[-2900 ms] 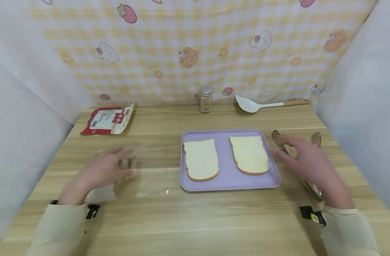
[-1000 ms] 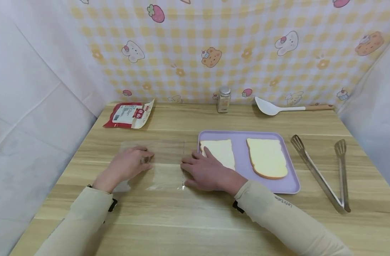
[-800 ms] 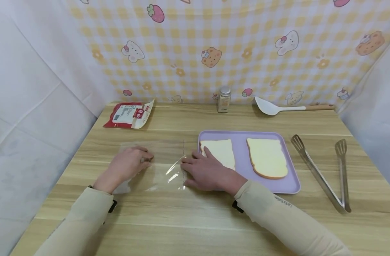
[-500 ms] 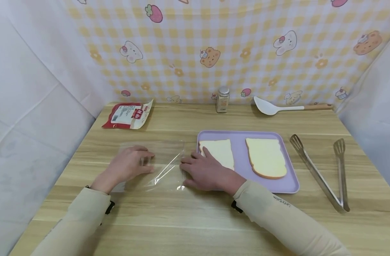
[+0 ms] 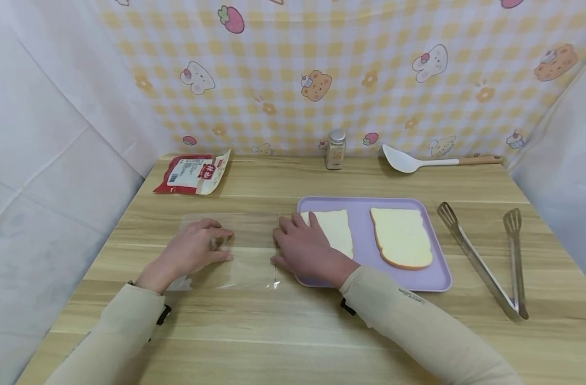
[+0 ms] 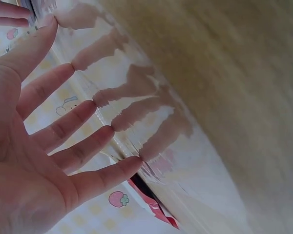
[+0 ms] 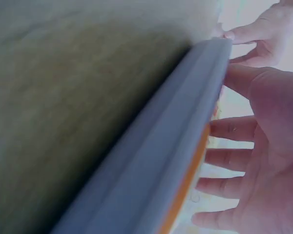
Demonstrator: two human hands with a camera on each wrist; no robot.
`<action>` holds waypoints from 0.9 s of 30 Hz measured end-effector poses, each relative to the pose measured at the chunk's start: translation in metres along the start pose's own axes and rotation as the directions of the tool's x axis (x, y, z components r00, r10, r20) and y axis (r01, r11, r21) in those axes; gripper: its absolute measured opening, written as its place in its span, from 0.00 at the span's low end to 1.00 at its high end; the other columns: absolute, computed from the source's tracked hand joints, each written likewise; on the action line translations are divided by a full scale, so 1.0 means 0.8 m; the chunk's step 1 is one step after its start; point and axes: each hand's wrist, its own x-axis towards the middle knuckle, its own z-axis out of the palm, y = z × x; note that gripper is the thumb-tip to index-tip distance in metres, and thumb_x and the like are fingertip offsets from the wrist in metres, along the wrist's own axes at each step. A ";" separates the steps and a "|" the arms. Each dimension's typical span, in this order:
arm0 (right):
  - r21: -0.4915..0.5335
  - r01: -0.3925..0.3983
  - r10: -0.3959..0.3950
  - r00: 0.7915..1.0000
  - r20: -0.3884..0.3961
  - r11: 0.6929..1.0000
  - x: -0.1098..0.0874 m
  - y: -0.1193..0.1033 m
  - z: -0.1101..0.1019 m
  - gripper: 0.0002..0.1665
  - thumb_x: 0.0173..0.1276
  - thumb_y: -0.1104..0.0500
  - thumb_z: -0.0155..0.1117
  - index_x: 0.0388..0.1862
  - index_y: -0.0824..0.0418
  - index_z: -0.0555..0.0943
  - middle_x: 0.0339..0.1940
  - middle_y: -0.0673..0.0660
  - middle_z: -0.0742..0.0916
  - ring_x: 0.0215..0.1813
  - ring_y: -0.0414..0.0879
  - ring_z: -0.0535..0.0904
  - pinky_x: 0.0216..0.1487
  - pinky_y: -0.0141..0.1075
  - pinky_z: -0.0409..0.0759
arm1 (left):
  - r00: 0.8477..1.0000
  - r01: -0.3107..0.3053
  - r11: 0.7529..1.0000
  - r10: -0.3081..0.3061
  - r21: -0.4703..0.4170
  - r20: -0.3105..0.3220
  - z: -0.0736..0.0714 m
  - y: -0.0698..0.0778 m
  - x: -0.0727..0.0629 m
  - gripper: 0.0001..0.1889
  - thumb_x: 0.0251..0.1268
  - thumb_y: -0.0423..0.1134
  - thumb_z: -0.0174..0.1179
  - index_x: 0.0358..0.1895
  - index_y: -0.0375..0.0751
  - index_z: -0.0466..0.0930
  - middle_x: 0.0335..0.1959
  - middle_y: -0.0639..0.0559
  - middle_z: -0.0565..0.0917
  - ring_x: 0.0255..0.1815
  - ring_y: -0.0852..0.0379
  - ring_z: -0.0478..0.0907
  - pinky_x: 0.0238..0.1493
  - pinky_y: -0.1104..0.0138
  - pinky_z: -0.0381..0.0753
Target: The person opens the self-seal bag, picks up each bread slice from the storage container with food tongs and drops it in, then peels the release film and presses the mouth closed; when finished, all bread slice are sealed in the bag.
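- Clear plastic sheet (image 5: 249,267): flat on the wooden table (image 5: 274,342), left of the tray, right edge just beside it; glare in places, so outline only partly readable.
- Left hand (image 5: 193,245): fingers spread, tips resting on the sheet; we see nothing clutched.
- Right hand (image 5: 305,248): fingers extended, reaching over the tray's left rim to the sheet's right edge; no grasp that we can see, fingertip contact with the sheet: can't tell.
- Step, our judgement: setting or flattening the sheet. Next move probably calls for pinching an edge or pressing outward lightly; thin film could slide or crease.
- Lilac tray (image 5: 362,240): carries two bread slices, the left slice (image 5: 338,230) partly under the right hand in our view, the right slice (image 5: 401,238) fully visible.
- Right sleeve (image 5: 403,315): dark lettering, upside down to us, maybe "LetsSlim"; not certain.
- Red-and-white pouch (image 5: 187,174), back left: white label with barcode, large characters on a red block; we can't read them surely.
- Seasoning jar (image 5: 336,151): label too small.
- White turner (image 5: 402,160), metal tongs (image 5: 480,262): no writing we can make out.
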 end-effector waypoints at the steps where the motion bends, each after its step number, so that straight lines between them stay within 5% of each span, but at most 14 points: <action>1: -0.008 -0.006 0.006 1.000 0.010 1.000 0.002 -0.001 0.001 0.33 0.80 0.34 0.55 0.71 0.54 0.76 0.81 0.57 0.70 0.79 0.59 0.62 0.80 0.69 0.55 | 1.000 0.004 1.000 -0.004 -0.001 0.003 0.000 0.000 0.000 0.28 0.62 0.51 0.77 0.63 0.43 0.87 0.63 0.34 0.82 0.64 0.34 0.79 0.65 0.38 0.78; 8: -0.030 -0.053 0.054 0.997 0.046 0.998 0.010 -0.002 0.006 0.37 0.78 0.31 0.57 0.74 0.52 0.75 0.82 0.56 0.70 0.82 0.59 0.61 0.80 0.69 0.55 | 1.000 -0.014 1.000 0.014 -0.016 -0.013 -0.001 0.001 -0.003 0.25 0.63 0.49 0.76 0.61 0.43 0.88 0.62 0.34 0.83 0.64 0.34 0.79 0.64 0.37 0.78; 17: -0.021 -0.061 0.061 0.997 0.046 0.998 0.013 -0.003 0.006 0.38 0.77 0.31 0.59 0.76 0.51 0.75 0.81 0.55 0.71 0.83 0.60 0.60 0.80 0.69 0.55 | 0.993 -0.056 0.998 0.055 -0.012 -0.107 0.006 0.006 -0.002 0.09 0.68 0.40 0.72 0.48 0.45 0.94 0.55 0.40 0.89 0.61 0.38 0.83 0.63 0.40 0.80; 27: 0.039 -0.086 0.084 0.994 0.063 0.996 0.015 -0.001 0.005 0.38 0.77 0.32 0.59 0.77 0.51 0.74 0.82 0.56 0.71 0.85 0.61 0.58 0.80 0.69 0.52 | 0.988 -0.052 0.995 0.038 -0.087 -0.151 0.004 0.011 -0.009 0.06 0.70 0.34 0.70 0.45 0.43 0.94 0.52 0.42 0.90 0.59 0.38 0.85 0.62 0.41 0.81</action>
